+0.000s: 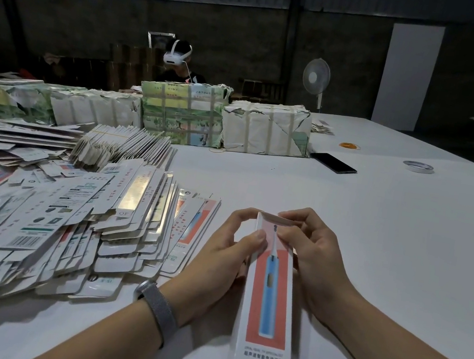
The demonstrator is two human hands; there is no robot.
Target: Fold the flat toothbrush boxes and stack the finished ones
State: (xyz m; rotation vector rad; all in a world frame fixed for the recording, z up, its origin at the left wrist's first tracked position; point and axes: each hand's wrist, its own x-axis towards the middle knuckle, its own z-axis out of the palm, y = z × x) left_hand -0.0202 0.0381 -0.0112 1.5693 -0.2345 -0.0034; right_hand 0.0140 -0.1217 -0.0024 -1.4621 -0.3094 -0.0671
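Over the white worktop [377,235], the left hand [226,250] and right hand [311,255] each have a pinching grip on the toothbrush box [270,296], beside the flat boxes [65,212].

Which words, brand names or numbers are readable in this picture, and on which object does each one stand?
"X·SI": bottom of the toothbrush box gripped by the left hand and right hand.
"QF": end of a shiny flat box on the pile.
Two small text lines under the box's red panel: too blurred to read.
Print and barcodes on the flat boxes and wrapped bundles: too small.
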